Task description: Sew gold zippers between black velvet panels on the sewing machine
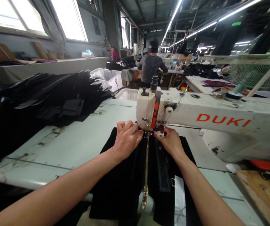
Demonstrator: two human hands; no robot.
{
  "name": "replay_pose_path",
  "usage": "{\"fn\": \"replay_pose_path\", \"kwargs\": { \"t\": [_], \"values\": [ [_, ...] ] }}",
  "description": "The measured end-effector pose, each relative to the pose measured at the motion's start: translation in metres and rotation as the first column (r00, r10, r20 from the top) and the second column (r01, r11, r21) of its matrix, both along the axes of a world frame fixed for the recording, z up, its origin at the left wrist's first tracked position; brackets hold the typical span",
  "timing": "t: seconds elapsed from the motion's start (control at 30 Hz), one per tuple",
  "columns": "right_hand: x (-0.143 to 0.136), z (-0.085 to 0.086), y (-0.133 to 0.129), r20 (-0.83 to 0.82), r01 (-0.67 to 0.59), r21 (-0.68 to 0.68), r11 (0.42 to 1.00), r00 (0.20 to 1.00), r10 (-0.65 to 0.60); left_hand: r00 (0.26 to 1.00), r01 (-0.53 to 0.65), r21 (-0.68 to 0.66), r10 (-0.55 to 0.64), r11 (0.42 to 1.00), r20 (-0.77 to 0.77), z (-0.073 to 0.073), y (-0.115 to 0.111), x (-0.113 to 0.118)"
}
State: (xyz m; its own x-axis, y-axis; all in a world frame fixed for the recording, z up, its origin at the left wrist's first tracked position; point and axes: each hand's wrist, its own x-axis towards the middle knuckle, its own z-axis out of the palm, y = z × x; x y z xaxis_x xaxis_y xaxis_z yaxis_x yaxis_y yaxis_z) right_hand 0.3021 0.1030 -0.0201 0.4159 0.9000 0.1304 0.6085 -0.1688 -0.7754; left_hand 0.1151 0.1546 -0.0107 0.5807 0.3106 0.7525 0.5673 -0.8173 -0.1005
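Note:
A white sewing machine [229, 117] marked DUKI stands before me, its head above black fabric [116, 188]. A gold zipper [147, 160] runs down the middle of the fabric from the presser foot, with its pull [144, 199] hanging at the near end. My left hand [127, 139] is closed on the fabric just left of the needle area, fingers curled. Right of the needle, my right hand [172, 142] grips the fabric, its fingertips partly hidden behind a white knob [160, 134]. A black zipped strip [163, 169] and a pale label strip [180, 197] lie on the right part.
A large heap of black cut pieces [43, 100] covers the left of the pale green table [78, 142]. White bins [108, 78] stand behind it. A wooden board [264, 194] lies at the right. Farther back, a person [152, 67] faces away, and a green fan [252, 73] stands right.

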Motion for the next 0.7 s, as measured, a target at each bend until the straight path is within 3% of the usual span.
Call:
{"fn": "replay_pose_path", "kwargs": {
  "t": [0.7],
  "values": [
    [0.0000, 0.0001, -0.0004, -0.044, -0.010, 0.010, 1.000, 0.999, 0.010, 1.000, 0.022, 0.046, -0.022, 0.999, -0.008, -0.0010, 0.0009, -0.0012]
  ]
}}
